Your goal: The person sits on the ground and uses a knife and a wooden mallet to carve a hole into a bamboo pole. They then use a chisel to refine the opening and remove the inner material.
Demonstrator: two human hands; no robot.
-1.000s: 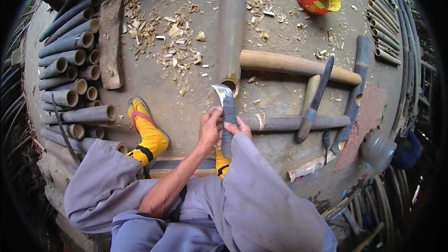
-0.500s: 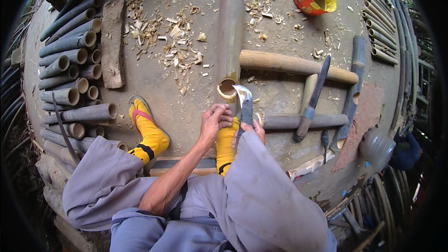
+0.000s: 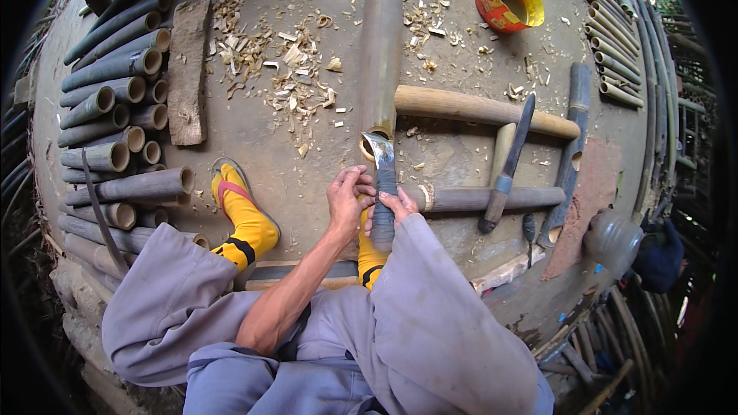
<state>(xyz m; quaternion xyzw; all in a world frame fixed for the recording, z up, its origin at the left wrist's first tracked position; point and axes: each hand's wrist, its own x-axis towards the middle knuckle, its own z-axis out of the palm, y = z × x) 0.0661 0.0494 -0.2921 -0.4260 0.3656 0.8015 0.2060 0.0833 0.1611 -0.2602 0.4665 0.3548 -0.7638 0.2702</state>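
My right hand (image 3: 393, 207) grips the dark wrapped handle of a hooked knife (image 3: 380, 148), thumb along the handle. The shiny curved blade lies at the near rim of a bamboo tube (image 3: 380, 61), covering part of its hollow end. Beside the handle, my left hand (image 3: 350, 196) has its fingers curled in; whether anything is between them is hidden. The tube stretches away from me along the floor, its near end in front of my yellow-socked foot (image 3: 370, 261).
Cut bamboo tubes (image 3: 115, 111) are stacked at the left beside a rough plank (image 3: 188, 73). Wood shavings (image 3: 296, 54) litter the floor. To the right are a bamboo frame (image 3: 492, 111), a straight knife (image 3: 513, 157) resting across it, a red-yellow bucket (image 3: 500, 15) and a clear jug (image 3: 613, 242).
The hooked knife has swung left, bringing its blade across the tube's open end. My right hand has shifted left with it, closer to my left hand, which has moved slightly left.
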